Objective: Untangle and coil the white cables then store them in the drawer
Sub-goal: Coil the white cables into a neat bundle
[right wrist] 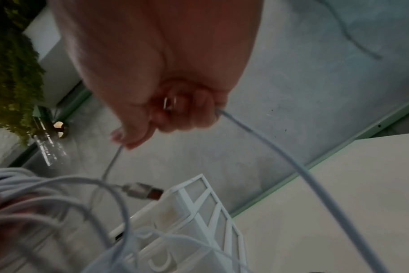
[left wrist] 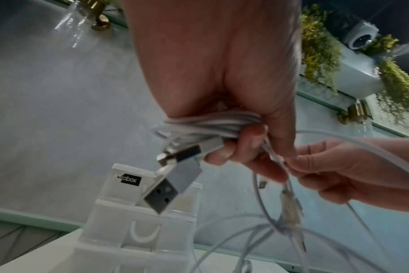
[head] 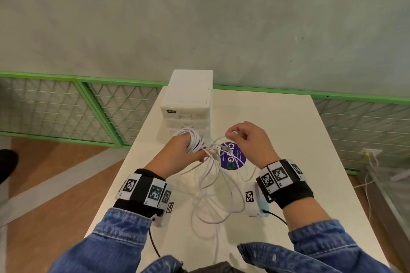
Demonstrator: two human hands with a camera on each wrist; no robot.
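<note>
My left hand (head: 184, 150) grips a coiled bundle of white cables (head: 195, 141) above the table; in the left wrist view the bundle (left wrist: 210, 123) is wrapped round the hand and USB plugs (left wrist: 166, 192) hang from it. My right hand (head: 246, 137) pinches a single white cable strand (head: 230, 132) beside it; the right wrist view shows that strand (right wrist: 268, 140) running out of the curled fingers. Loose white cable loops (head: 213, 197) trail down onto the table between my wrists. The white drawer unit (head: 188, 99) stands just beyond the hands, its drawers looking shut.
A purple round sticker (head: 233, 157) lies on the white table (head: 310, 150) under the hands. A green-framed mesh fence (head: 55, 108) runs behind the table, and a grey wall rises beyond it. Wooden floor is at the left. Other cables lie on the floor at the right (head: 368, 175).
</note>
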